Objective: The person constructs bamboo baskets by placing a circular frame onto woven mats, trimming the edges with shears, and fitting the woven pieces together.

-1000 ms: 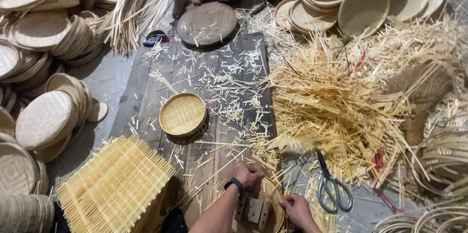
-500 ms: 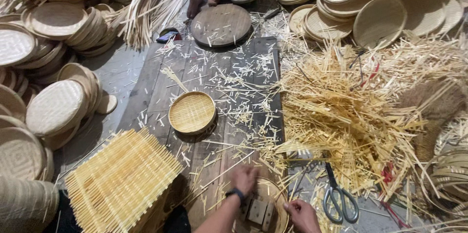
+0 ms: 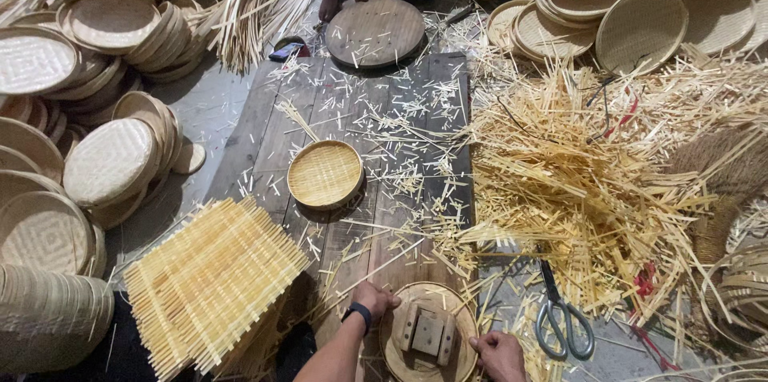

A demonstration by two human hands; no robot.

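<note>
1. Bottom centre: left hand (image 3: 373, 300) and right hand (image 3: 498, 352), fingers clamped on a round wooden mould (image 3: 428, 332).
2. The plank desk (image 3: 376, 134) carries bamboo offcuts and 1 small woven tray (image 3: 325, 174).
3. Scissors (image 3: 562, 320) lie lower right.

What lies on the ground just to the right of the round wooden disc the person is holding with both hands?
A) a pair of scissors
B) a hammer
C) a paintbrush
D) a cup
A: a pair of scissors with grey handles lies among the bamboo offcuts, right of the round wooden disc held between the left hand and right hand.
</note>
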